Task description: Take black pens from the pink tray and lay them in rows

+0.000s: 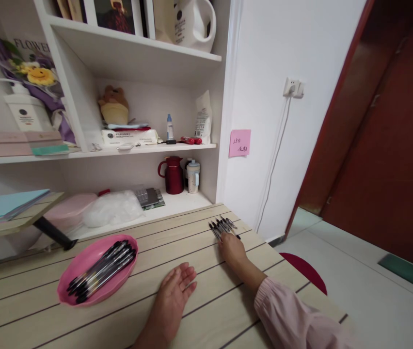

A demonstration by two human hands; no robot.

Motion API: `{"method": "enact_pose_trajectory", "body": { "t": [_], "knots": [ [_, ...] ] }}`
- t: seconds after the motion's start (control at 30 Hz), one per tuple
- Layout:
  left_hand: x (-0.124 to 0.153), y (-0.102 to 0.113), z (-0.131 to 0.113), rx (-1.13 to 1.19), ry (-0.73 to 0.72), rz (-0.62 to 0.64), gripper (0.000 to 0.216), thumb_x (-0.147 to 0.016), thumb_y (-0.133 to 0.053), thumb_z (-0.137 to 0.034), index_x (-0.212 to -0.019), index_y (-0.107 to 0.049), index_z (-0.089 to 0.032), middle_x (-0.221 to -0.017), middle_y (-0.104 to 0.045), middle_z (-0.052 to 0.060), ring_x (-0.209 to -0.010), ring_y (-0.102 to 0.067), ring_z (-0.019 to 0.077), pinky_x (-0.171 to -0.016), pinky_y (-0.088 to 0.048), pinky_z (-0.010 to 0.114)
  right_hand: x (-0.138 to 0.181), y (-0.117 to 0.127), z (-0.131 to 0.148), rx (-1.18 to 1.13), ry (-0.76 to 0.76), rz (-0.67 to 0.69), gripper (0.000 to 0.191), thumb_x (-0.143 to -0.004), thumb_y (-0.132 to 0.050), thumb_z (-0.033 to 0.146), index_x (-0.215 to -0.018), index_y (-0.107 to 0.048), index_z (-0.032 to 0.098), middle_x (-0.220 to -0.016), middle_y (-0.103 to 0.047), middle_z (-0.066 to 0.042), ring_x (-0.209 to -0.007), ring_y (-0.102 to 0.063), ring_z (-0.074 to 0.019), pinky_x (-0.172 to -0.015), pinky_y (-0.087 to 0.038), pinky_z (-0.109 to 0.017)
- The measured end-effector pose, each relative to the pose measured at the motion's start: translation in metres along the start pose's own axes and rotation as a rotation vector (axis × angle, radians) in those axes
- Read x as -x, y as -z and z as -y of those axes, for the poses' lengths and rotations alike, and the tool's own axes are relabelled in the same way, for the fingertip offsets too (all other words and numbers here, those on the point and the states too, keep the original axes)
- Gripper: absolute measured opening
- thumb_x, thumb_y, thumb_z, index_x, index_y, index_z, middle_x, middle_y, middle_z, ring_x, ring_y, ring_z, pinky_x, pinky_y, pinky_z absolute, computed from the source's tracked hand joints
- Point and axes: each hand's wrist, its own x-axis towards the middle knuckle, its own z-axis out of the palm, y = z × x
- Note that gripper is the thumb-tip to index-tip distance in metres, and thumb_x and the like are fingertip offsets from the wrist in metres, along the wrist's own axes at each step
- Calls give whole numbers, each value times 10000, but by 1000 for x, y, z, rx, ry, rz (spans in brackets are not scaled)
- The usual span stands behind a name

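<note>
My left hand (173, 301) rests above the table with nothing in it, its fingers apart and slightly curled, the palm facing right. Farther out, my right hand (231, 249) is at the near ends of several black-capped clear pens (222, 224) lying side by side on the tabletop. Its fingers curl down onto the pens, and the fingertips are partly hidden. To the left of my left hand, a pink oval basin (64, 286) holds a bundle of similar black pens (106, 266), laid diagonally.
The slatted wooden table (148, 242) meets a white shelf unit (148, 55). A small raised stand (46, 206) bearing blue paper (6, 206) is at the left. A plastic bag (114, 208) and a red jug (174, 177) stand behind. A red stool (306, 271) sits beyond the right edge.
</note>
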Motion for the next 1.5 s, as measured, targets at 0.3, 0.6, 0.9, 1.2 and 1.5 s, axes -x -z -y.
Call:
{"method": "enact_pose_trajectory", "body": {
  "t": [0.3,0.6,0.9,1.2,1.5],
  "knots": [
    [0,2,0,3,-5,19,212,-763,-605,-228,-950,-644,-137,-975,-677,123,-957,-621,233,-927,-411,399,7,9,-11,-33,-6,5,254,-840,-418,225,-1003,-597,149,-1016,-636,-148,-913,-601,-243,-748,-417,-325],
    [-1,2,0,-6,2,21,219,-755,-616,-236,-946,-649,-133,-969,-678,127,-966,-619,239,-936,-410,408,8,16,-48,-68,-152,-31,210,-827,-448,240,-902,-615,137,-953,-662,-139,-898,-610,-216,-680,-389,-262],
    [0,-2,-3,-23,12,-13,198,-756,-605,-232,-923,-651,-135,-936,-681,121,-934,-628,233,-930,-415,406,8,11,-51,-157,-184,-70,199,-804,-445,198,-857,-634,166,-902,-679,-112,-872,-616,-202,-661,-374,-247],
    [3,-7,-4,-28,13,-25,209,-741,-619,-226,-926,-656,-134,-943,-681,127,-932,-629,235,-947,-401,418,-2,19,-76,-128,-266,-69,228,-806,-437,171,-876,-654,159,-931,-678,-125,-886,-616,-209,-709,-387,-255],
    [1,-4,-4,-18,23,-18,190,-746,-615,-217,-912,-658,-136,-937,-682,120,-933,-629,233,-945,-401,413,-13,17,-71,-105,-249,-44,210,-834,-455,247,-908,-629,155,-969,-667,-129,-913,-614,-217,-693,-390,-263]
  ]
}}
